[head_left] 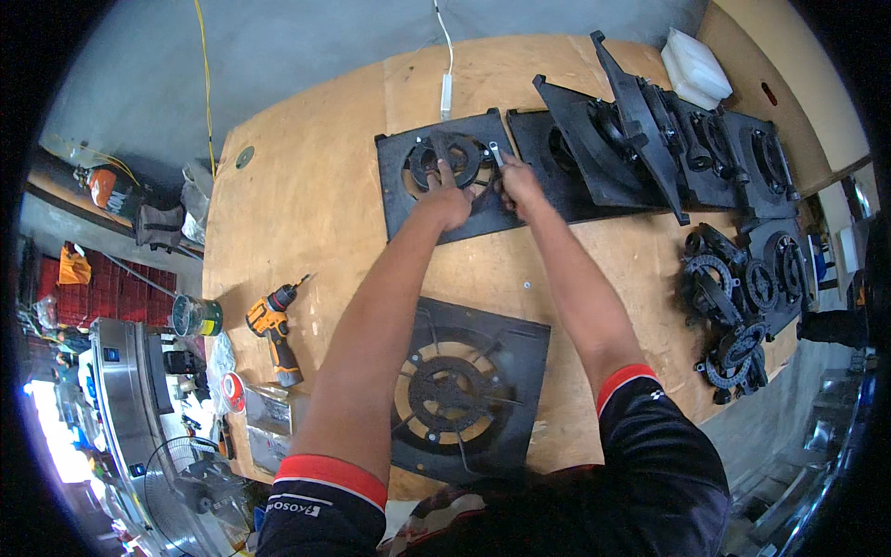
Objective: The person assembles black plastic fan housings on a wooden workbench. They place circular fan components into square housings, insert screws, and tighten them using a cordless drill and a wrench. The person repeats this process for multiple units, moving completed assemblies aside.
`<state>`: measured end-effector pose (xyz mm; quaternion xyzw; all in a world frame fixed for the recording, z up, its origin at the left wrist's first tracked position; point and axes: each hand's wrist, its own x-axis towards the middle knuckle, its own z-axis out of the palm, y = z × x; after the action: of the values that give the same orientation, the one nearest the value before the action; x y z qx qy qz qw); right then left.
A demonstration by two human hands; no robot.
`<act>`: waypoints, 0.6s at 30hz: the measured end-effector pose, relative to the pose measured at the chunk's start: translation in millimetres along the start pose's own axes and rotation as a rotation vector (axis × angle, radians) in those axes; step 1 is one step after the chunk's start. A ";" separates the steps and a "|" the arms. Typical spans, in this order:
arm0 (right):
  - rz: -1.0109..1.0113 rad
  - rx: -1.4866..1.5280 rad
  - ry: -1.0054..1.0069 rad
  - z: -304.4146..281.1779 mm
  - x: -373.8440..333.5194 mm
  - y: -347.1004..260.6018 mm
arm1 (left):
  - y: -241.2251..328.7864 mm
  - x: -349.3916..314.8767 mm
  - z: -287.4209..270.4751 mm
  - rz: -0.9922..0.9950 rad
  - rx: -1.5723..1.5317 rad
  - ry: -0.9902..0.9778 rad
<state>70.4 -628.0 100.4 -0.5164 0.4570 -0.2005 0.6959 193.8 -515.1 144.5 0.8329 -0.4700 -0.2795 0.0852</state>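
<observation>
A black square stove plate (pixel 401 206) lies toward the far side of the wooden table, with a round cast-iron burner (pixel 461 148) set in its middle. My left hand (pixel 447 204) rests on this burner, its fingers stretched out and apart over the ring. In my right hand (pixel 522 187) is a silver wrench (pixel 497 153), gripped by its handle. The wrench's head sits at the burner's right side, by a bolt on the plate. Closer to me, partly under my left forearm, lies a second black stove plate (pixel 524 357) with its own burner (pixel 450 395).
More black stove plates (pixel 580 148) lean and overlap at the right, beyond a pile of loose burner parts (pixel 733 306). An orange-and-black cordless drill (pixel 275 330) lies left on the wooden table (pixel 320 148). A tape roll (pixel 232 392) and white foam block (pixel 696 67) sit near the edges.
</observation>
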 end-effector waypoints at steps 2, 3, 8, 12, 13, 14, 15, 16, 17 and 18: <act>0.004 -0.257 -0.026 -19.9 7.0 -12.2 | 3.2 -1.8 1.9 -0.038 -0.023 -0.013; -0.018 -0.304 -0.058 -27.8 11.1 -17.0 | 4.8 -1.7 -1.8 -0.058 -0.032 -0.009; -0.171 -0.535 -0.128 -30.5 27.8 -27.6 | -11.5 13.4 6.7 -0.065 0.002 -0.012; -0.397 -0.975 -0.090 -44.5 60.7 -21.5 | -5.9 14.5 6.7 0.023 0.076 0.008; -0.439 -1.094 -0.094 -43.5 63.2 -24.3 | -5.9 13.7 7.1 0.011 0.044 0.009; -0.458 -1.204 -0.118 -45.9 65.9 -29.8 | -5.3 13.3 7.0 0.002 0.013 0.010; -0.478 -1.314 -0.152 -43.1 63.9 -35.6 | -5.9 10.9 5.9 -0.016 -0.022 0.011; -0.433 -1.333 -0.156 -35.5 57.2 -39.8 | -6.6 8.5 3.8 -0.036 -0.013 -0.001; -0.360 -1.176 -0.139 -27.5 47.1 -38.6 | -6.8 6.5 1.6 -0.055 -0.005 -0.013; -0.285 -1.021 -0.128 -16.9 30.7 -34.2 | -10.6 3.8 1.3 -0.078 0.001 -0.026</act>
<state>78.1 -673.3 117.3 -0.8573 0.3786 -0.0133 0.3486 202.5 -512.2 137.7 0.8469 -0.4384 -0.2932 0.0675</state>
